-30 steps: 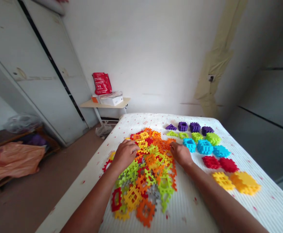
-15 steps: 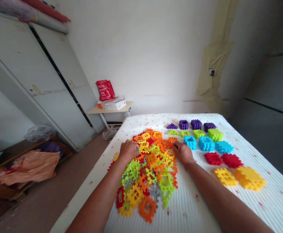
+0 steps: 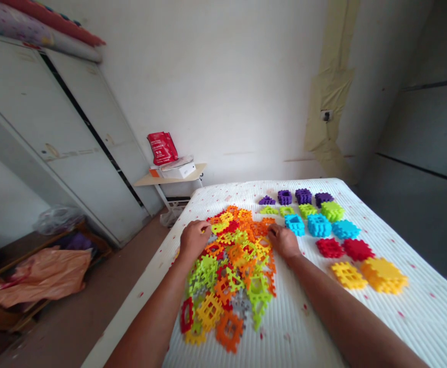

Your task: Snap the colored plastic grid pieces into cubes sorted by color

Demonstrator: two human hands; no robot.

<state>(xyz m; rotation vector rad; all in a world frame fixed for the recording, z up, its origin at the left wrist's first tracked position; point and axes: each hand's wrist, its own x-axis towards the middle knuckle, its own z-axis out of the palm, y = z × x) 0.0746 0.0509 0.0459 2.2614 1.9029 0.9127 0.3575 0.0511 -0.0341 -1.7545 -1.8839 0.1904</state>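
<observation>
A heap of flat plastic interlocking building pieces in orange, yellow, green, red and grey lies on the white ribbed cover. At the heap's upper left edge is my left hand, its fingers curled together; what they hold, if anything, is hidden. My right hand rests at the heap's right edge beside orange pieces, fingers bent inward, with the fingertips too blurred to show a held piece. Just beyond it stands a stack of blue square-holed pieces.
Sorted stacks fill the right side: purple pieces, green pieces, blue pieces, red pieces and yellow pieces. Behind, a small table carries a red bag and a white box.
My left hand has shifted slightly left, off the yellow and red pieces at the heap's upper left. The right hand stays at the heap's right edge. The whole view has turned slightly.
</observation>
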